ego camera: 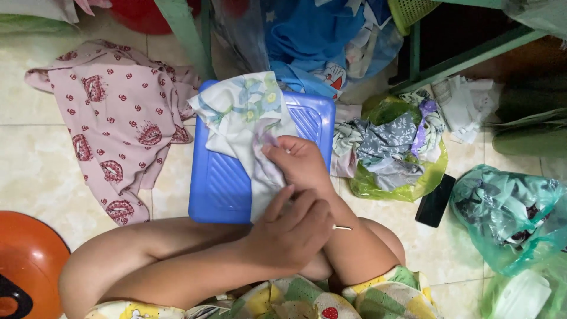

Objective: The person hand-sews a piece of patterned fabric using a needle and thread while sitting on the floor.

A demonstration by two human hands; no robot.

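Your left hand (289,233) curls shut around a thin stick (342,227), resting on the floral cloth (245,118); your right hand (301,162) pinches that cloth, which lies on the blue lid (221,189). Left of the lid sprawls a pink garment (115,118); right of it sit a green bag (396,183) of scraps and a phone (435,201).

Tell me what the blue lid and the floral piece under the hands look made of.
Blue lid: likely moulded plastic, glossy, with ribbed grooves. Floral piece: thin woven cloth, matte, creasing softly where the right hand and left hand pinch it.
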